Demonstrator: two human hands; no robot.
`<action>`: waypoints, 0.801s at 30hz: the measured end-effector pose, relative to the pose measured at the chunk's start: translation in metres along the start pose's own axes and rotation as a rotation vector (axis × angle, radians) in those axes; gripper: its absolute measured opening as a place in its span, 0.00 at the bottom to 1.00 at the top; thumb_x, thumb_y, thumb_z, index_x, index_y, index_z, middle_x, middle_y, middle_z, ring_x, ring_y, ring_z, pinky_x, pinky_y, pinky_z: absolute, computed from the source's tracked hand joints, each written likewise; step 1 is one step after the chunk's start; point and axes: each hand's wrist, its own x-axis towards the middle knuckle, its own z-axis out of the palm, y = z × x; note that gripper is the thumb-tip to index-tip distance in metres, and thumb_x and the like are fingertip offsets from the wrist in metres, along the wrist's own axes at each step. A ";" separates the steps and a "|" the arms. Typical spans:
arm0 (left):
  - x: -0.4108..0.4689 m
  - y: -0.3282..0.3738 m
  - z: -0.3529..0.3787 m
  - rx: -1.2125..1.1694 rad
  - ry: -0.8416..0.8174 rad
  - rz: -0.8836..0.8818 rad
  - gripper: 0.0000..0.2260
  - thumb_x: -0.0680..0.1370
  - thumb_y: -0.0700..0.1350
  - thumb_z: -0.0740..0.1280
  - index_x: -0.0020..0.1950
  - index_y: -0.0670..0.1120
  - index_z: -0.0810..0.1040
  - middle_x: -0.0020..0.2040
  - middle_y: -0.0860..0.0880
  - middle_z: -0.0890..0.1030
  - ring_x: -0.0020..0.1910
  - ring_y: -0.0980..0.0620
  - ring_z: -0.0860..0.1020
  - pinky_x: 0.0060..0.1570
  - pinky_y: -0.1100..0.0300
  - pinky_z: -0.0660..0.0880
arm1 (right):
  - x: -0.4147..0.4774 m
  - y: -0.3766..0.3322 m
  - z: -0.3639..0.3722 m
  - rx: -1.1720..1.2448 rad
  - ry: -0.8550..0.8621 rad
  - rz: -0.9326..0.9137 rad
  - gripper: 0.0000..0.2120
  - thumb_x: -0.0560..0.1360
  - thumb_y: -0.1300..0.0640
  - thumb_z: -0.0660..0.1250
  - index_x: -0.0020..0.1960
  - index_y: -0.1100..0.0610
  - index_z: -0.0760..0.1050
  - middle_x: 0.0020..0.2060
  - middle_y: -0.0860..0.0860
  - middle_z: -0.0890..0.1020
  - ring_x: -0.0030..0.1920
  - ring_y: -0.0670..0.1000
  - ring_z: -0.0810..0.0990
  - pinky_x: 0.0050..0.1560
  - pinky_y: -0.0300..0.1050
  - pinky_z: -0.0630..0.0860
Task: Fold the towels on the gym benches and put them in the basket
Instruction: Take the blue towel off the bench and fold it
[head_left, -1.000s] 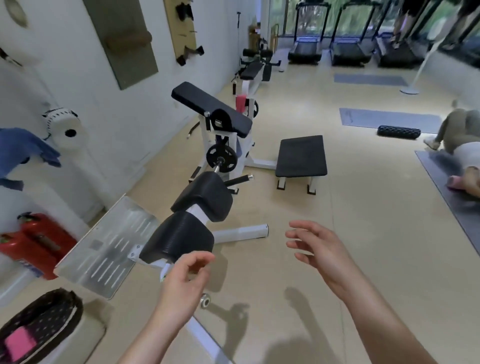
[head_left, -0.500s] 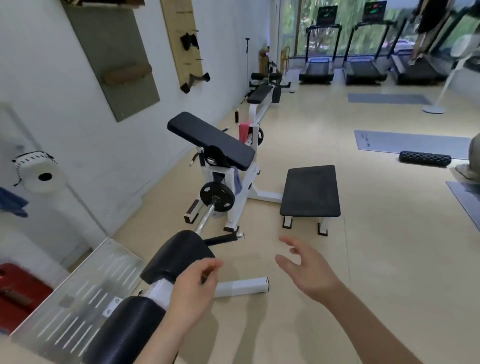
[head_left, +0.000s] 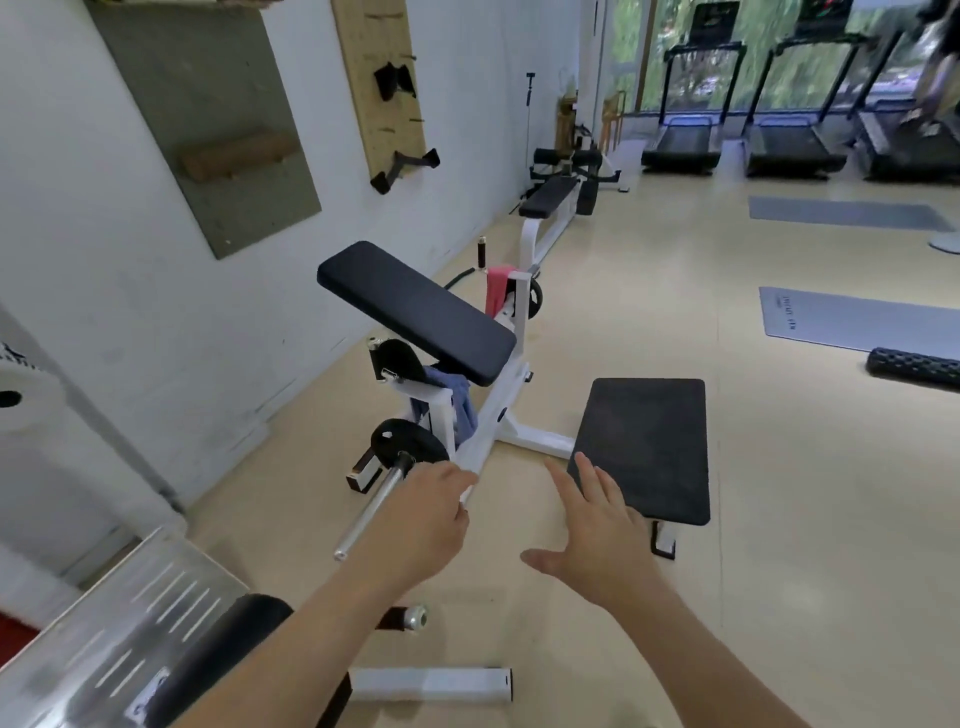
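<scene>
Both hands are held out in front, holding nothing: the left hand (head_left: 421, 519) with fingers loosely curled, the right hand (head_left: 597, 525) spread flat, neither touching anything. To me this looks like the approach to the next towel. A blue towel (head_left: 464, 401) is bunched on the white frame just beneath the slanted black arm pad (head_left: 415, 312), and a pink towel (head_left: 497, 291) drapes over an upright just behind that pad. No basket is in sight. The next move probably means reaching under the pad and drawing the blue towel free without snagging it.
</scene>
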 end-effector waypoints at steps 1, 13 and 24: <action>0.026 0.002 0.011 0.037 -0.013 -0.012 0.17 0.79 0.43 0.59 0.67 0.51 0.71 0.63 0.55 0.73 0.60 0.52 0.70 0.56 0.62 0.69 | 0.025 0.014 0.002 0.017 -0.015 0.008 0.47 0.68 0.32 0.66 0.77 0.42 0.41 0.78 0.46 0.42 0.77 0.52 0.45 0.71 0.55 0.59; 0.273 -0.027 0.087 0.392 -0.302 -0.275 0.12 0.77 0.41 0.61 0.60 0.51 0.72 0.56 0.51 0.77 0.54 0.50 0.74 0.43 0.57 0.70 | 0.305 0.108 -0.007 0.050 -0.180 -0.280 0.27 0.80 0.45 0.56 0.75 0.46 0.50 0.75 0.49 0.59 0.69 0.54 0.68 0.61 0.52 0.73; 0.522 -0.200 0.167 0.378 -0.478 -0.463 0.11 0.76 0.41 0.65 0.58 0.48 0.74 0.56 0.48 0.76 0.57 0.48 0.72 0.46 0.57 0.72 | 0.608 0.067 0.084 0.048 -0.402 -0.398 0.25 0.82 0.47 0.52 0.76 0.46 0.49 0.76 0.50 0.55 0.73 0.54 0.60 0.65 0.54 0.69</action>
